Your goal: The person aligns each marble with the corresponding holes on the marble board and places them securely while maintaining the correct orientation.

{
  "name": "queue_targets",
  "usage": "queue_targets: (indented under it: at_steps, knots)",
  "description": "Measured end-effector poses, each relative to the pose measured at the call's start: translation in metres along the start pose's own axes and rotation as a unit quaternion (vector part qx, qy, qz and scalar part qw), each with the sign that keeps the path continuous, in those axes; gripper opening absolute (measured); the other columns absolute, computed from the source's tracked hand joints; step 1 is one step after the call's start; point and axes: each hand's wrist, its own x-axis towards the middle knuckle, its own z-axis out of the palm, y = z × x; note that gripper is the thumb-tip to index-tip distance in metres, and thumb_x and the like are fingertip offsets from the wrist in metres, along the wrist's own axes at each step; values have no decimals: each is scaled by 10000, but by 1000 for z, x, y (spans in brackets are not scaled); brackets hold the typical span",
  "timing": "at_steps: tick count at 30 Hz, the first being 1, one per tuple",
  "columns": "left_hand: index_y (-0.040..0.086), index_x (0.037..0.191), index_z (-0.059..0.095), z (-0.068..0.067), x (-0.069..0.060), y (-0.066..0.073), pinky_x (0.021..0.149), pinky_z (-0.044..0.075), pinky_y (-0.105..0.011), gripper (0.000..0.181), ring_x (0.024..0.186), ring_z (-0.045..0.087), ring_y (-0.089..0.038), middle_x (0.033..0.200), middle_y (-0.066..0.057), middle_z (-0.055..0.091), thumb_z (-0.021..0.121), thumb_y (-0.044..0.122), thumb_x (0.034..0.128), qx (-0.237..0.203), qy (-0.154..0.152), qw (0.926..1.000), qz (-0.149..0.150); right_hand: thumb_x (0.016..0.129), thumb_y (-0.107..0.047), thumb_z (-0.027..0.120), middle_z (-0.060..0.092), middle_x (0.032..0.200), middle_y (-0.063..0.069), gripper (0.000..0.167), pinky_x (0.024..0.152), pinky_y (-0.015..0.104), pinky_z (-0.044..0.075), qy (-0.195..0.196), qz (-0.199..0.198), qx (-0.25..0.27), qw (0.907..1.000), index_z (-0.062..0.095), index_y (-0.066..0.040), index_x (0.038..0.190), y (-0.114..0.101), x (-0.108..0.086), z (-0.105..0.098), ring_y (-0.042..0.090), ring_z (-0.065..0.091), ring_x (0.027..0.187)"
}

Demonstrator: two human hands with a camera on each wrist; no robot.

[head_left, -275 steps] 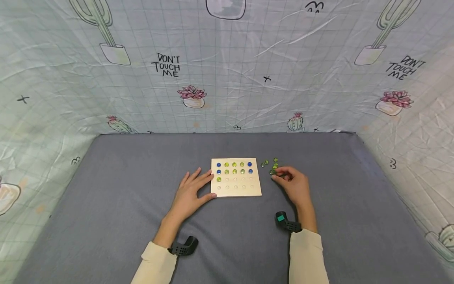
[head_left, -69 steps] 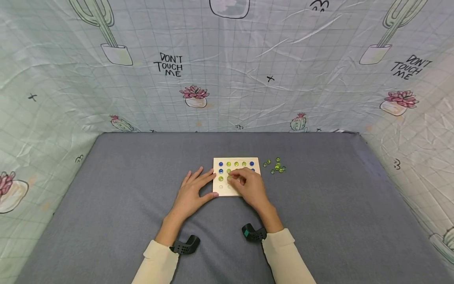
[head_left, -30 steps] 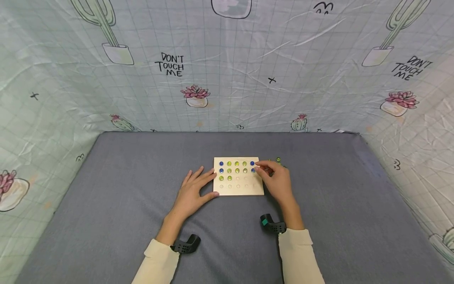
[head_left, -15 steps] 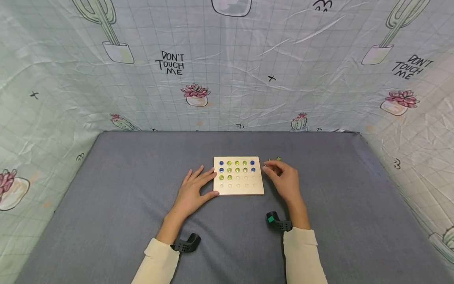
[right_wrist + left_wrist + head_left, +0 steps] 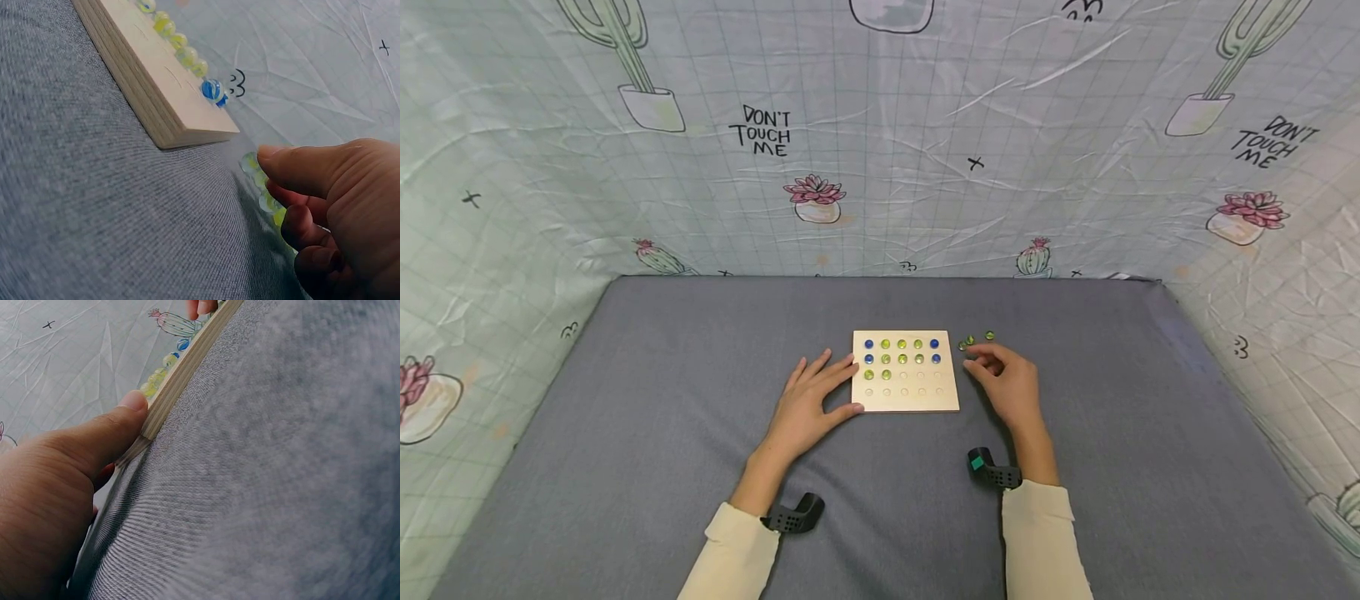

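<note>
A light wooden board (image 5: 917,402) with rows of round hollows lies on the grey cloth. Its two upper rows hold marbles: a blue marble (image 5: 868,344) at each end, yellow-green ones between. Two more yellow-green marbles (image 5: 887,375) sit at the left of the third row. My left hand (image 5: 801,412) rests with spread fingers at the board's left edge, thumb against its near corner. Right of the board, my right hand (image 5: 1009,387) hovers by loose marbles (image 5: 990,335), fingers bent, thumb and index apart. In the right wrist view, several marbles (image 5: 269,201) show beyond the fingers.
Grey cloth (image 5: 662,375) covers the table. A printed fabric backdrop (image 5: 880,167) rises behind and along both sides. Each wrist wears a black camera band, the left band (image 5: 793,514) and the right band (image 5: 994,471).
A second yellow-green marble has been added to the third row since the earliest frame. My right hand has moved from over the board rightward to the loose marbles. The left hand stays put.
</note>
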Motion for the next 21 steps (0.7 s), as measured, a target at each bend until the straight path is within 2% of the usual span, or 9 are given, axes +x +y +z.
queue_targets:
  at_steps: [10, 21]
  knots:
    - [154, 1378, 549, -1, 0, 1, 1176, 83, -482, 662, 1387, 306, -287, 1437, 12, 470, 731, 438, 808, 1, 2, 10000, -6, 806, -89, 783, 626, 752, 60, 204, 544, 243, 403, 159, 121, -218, 9996, 745, -50, 1002, 4, 0, -6, 177, 516, 633]
    - [158, 1382, 544, -1, 0, 2, 1176, 76, -480, 665, 1391, 298, -286, 1440, 23, 464, 721, 455, 814, -35, -8, 10000, -17, 800, -79, 784, 631, 735, 53, 178, 553, 266, 400, 158, 89, -382, 9991, 748, -39, 969, 7, -1, -9, 180, 519, 628]
